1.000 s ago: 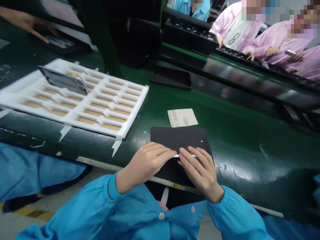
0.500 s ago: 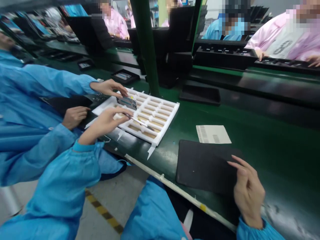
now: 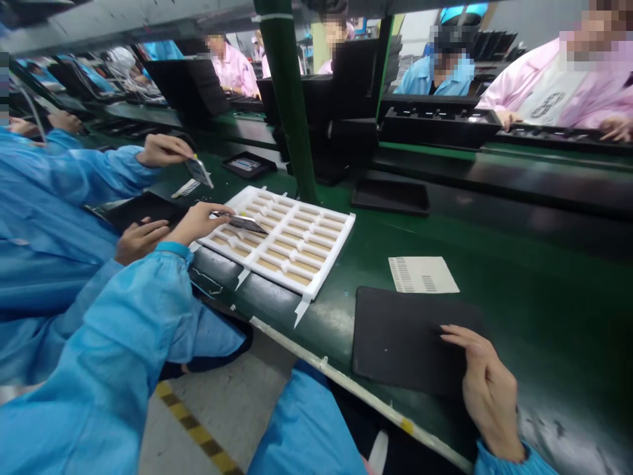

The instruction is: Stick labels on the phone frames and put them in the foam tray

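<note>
My left hand (image 3: 196, 223) pinches the end of a slim, phone-shaped part (image 3: 247, 224) with a dark face and pale edge. The part is tilted over the left half of a white slotted tray (image 3: 324, 280); whether it touches the tray I cannot tell. At the right, my right hand (image 3: 489, 382) hovers at or just above a black mat (image 3: 400, 336), fingers extended and nothing held. A white sheet with rows of dark labels (image 3: 425, 274) lies beyond the mat.
On my left, a co-worker's hand (image 3: 165, 150) holds another phone-shaped part (image 3: 200, 173). A green post (image 3: 291, 99) rises behind the tray. Shallow black trays (image 3: 390, 196) (image 3: 248, 165) sit farther back. The bench's pale edge (image 3: 356, 389) runs in front of me.
My left hand has moved left, and the part it holds has turned to show its dark face. The co-worker's hand has lifted a part away from the white tray. My right hand has shifted slightly.
</note>
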`<action>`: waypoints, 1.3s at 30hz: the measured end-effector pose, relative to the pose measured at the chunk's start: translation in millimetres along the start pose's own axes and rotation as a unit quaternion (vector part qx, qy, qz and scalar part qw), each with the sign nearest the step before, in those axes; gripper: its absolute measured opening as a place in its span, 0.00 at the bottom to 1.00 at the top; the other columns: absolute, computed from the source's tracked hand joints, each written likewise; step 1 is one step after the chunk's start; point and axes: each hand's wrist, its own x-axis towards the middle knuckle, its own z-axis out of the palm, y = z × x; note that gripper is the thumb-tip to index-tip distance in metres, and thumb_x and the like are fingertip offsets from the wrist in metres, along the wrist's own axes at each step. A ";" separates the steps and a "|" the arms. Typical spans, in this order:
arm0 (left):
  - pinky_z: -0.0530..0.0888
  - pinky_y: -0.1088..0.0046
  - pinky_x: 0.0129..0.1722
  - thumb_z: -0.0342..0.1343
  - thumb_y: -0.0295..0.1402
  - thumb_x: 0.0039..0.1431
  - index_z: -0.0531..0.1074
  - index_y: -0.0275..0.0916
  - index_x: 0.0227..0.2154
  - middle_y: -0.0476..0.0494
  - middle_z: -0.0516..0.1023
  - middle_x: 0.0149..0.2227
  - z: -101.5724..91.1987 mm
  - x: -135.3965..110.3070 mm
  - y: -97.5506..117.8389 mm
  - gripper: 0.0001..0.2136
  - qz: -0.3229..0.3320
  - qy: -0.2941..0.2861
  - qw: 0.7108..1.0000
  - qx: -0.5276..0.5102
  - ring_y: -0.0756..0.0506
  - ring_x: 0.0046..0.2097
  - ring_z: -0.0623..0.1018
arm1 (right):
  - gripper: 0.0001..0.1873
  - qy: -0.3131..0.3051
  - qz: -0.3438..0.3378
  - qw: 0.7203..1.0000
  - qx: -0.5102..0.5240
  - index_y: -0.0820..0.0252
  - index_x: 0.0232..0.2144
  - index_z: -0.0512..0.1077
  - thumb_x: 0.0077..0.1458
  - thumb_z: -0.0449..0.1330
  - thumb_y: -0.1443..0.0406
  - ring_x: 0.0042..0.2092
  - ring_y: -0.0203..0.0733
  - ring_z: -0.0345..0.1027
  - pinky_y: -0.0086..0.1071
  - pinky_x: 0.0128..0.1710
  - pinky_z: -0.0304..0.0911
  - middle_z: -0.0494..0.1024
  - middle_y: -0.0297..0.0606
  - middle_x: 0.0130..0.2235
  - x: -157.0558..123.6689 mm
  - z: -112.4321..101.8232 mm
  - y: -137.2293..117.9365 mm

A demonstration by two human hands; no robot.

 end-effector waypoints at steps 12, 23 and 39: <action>0.70 0.62 0.57 0.51 0.39 0.65 0.76 0.37 0.45 0.56 0.80 0.45 14.6 8.6 32.2 0.15 0.024 0.042 0.999 0.026 0.46 0.48 0.76 | 0.18 0.012 -0.053 0.998 -0.030 0.57 0.35 0.77 0.67 0.48 0.60 0.48 0.47 0.73 0.47 0.53 0.64 0.80 0.42 0.43 2.1 -4.8 0.0; 0.71 0.57 0.59 0.51 0.32 0.67 0.71 0.46 0.53 0.45 0.72 0.59 112.2 -77.4 256.7 0.14 0.315 -0.037 0.931 -0.181 0.41 0.59 0.73 | 0.40 0.183 0.211 0.894 -0.351 0.70 0.50 0.69 0.51 0.54 0.42 0.58 0.64 0.62 0.55 0.59 0.55 0.71 0.61 0.54 24.3 -176.8 112.8; 0.70 0.55 0.58 0.53 0.44 0.66 0.49 0.47 0.67 0.34 0.63 0.65 171.3 -144.9 434.5 0.31 0.143 -0.418 0.675 -0.591 0.38 0.60 0.71 | 0.31 0.227 0.223 0.945 -0.074 0.56 0.44 0.59 0.47 0.65 0.47 0.49 0.49 0.73 0.44 0.50 0.66 0.76 0.49 0.48 -6.2 -109.3 31.8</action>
